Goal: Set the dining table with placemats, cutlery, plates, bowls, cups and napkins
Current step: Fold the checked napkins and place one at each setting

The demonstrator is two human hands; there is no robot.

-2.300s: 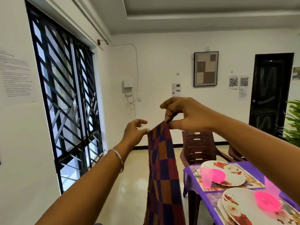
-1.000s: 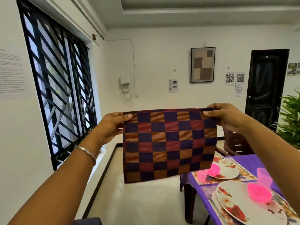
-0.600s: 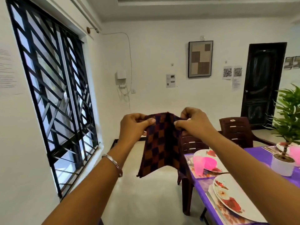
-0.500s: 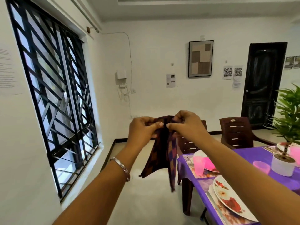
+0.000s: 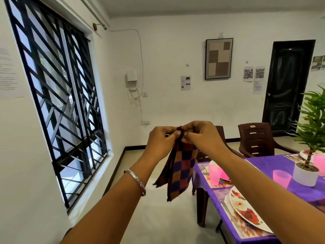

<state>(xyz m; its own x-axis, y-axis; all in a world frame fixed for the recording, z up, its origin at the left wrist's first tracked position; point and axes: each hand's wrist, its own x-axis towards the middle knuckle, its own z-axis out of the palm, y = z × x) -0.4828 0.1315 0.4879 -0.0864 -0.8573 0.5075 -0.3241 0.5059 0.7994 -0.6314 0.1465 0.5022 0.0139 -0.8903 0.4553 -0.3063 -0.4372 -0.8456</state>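
A checkered napkin point(image 5: 181, 170) in purple, red and orange hangs folded lengthwise in the air, left of the table. My left hand point(image 5: 161, 142) and my right hand point(image 5: 202, 138) meet at its top edge and both pinch it there. On the purple table point(image 5: 274, 162) at the lower right lie floral placemats point(image 5: 235, 224) with flowered plates point(image 5: 246, 211). A pink cup point(image 5: 215, 173) stands at the far place setting, with cutlery point(image 5: 203, 169) beside it. Another pink cup point(image 5: 281, 178) stands nearer the middle.
A potted plant point(image 5: 307, 166) in a white pot stands on the table at the right. Two brown plastic chairs point(image 5: 256, 140) stand behind the table. A barred window point(image 5: 58, 95) fills the left wall. A dark door point(image 5: 288, 85) is at the back right.
The napkin was spread wide between my hands a second ago. My hands have come together, so the cloth now hangs doubled in a narrow strip.
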